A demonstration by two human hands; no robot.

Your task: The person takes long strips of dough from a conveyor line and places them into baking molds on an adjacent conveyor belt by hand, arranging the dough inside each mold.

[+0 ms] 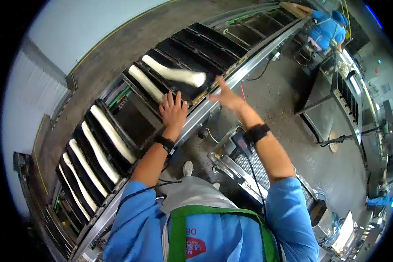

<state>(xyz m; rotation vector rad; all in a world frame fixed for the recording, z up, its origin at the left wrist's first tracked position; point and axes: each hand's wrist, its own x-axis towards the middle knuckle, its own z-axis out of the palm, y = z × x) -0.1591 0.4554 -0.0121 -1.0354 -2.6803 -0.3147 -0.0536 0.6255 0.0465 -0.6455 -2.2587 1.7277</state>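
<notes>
My left hand [174,109] lies with spread fingers at the near end of a long white dough-like strip [146,84] in a black tray slot. To its right, my right hand [226,95] is held over the metal rail, fingers apart, holding nothing. Just beyond it, a second white strip [174,74] lies slanted across the black slots [179,54], its thicker end towards my right hand. Further left, several white strips [96,148] rest lengthwise in separate black slots.
The metal conveyor rail [249,65] runs diagonally from lower left to upper right. A co-worker in blue [325,32] is at the far right end. A steel table [323,115] stands at the right, and a metal machine with a textured belt [253,170] is below my right arm.
</notes>
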